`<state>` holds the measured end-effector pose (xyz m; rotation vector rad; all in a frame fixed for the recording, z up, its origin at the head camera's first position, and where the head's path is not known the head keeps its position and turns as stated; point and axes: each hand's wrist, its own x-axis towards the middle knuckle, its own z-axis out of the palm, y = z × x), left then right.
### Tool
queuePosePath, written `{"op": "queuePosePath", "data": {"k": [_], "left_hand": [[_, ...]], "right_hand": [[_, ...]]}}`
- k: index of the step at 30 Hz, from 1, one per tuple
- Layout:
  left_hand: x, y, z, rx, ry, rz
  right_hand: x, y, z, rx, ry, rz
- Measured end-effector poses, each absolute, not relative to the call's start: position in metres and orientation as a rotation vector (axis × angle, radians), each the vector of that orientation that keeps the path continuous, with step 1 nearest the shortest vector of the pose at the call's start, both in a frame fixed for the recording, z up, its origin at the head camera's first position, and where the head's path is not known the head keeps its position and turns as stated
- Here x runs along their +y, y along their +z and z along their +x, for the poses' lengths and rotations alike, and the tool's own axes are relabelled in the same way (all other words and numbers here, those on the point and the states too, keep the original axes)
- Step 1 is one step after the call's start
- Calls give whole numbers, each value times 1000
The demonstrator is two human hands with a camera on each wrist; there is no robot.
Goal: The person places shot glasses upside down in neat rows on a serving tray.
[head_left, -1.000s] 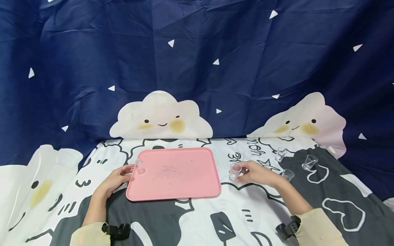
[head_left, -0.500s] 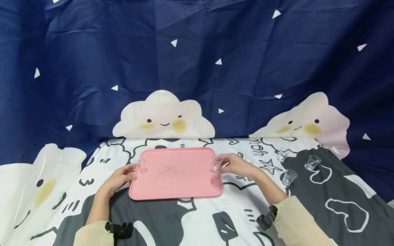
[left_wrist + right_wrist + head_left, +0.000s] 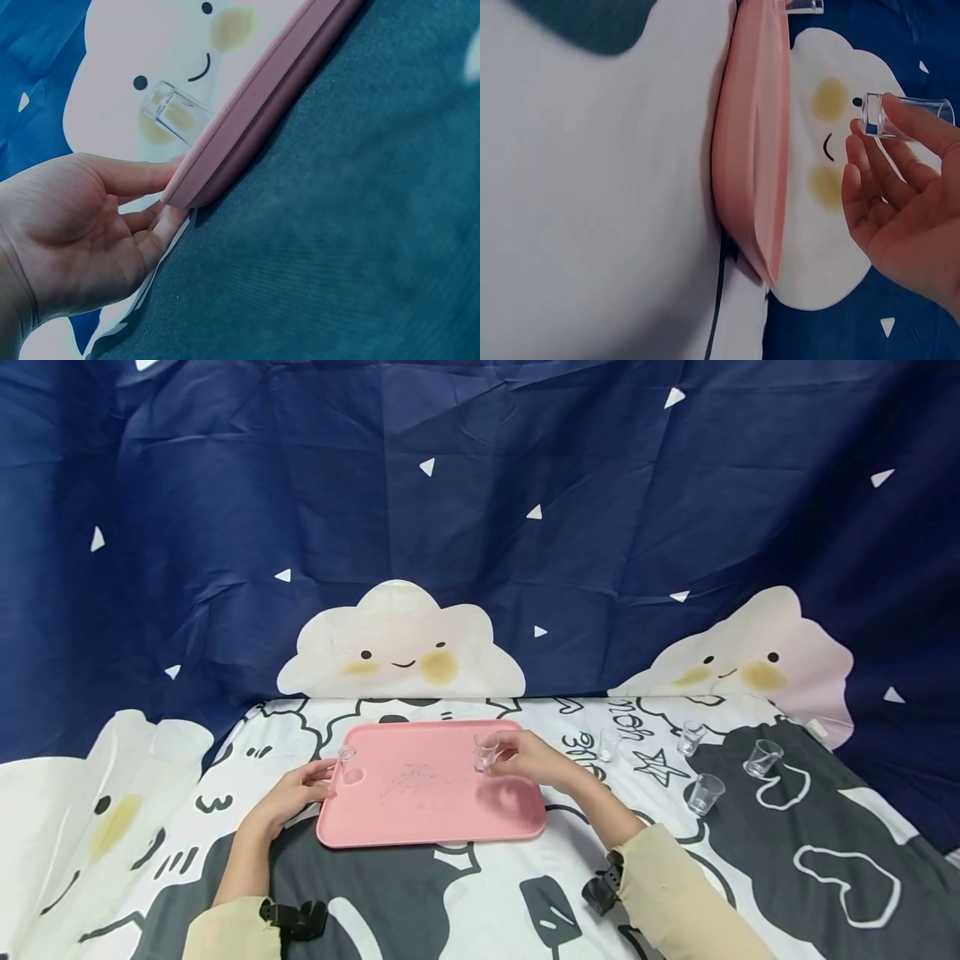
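A pink rectangular tray lies on the patterned cloth. My left hand holds its left rim; in the left wrist view the thumb is on the rim and the other fingers curl under it. Close by, a clear shot glass stands on the tray. My right hand pinches another clear shot glass over the tray's right half. The right wrist view has this glass raised above the tray rim, between thumb and fingers.
To the right of the tray, several more clear shot glasses stand on the cloth: one glass nearest the tray, one further back, one at the far right and one nearer. A dark blue curtain hangs behind.
My right hand has carried its shot glass leftward from beside the tray to over its right half. The left hand stays at the tray's left rim.
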<state>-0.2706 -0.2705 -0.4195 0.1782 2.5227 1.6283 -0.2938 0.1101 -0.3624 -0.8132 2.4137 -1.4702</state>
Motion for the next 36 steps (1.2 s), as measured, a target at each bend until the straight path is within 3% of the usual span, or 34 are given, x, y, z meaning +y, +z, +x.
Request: {"op": "queuePosePath", "data": {"k": [11, 36], "left_hand": [[-270, -420, -271, 2519, 1637, 175], [-269, -419, -270, 2524, 1657, 182]], "right_hand": [[78, -368, -303, 2426, -1519, -890], [15, -367, -313, 2471, -1456, -767]]}}
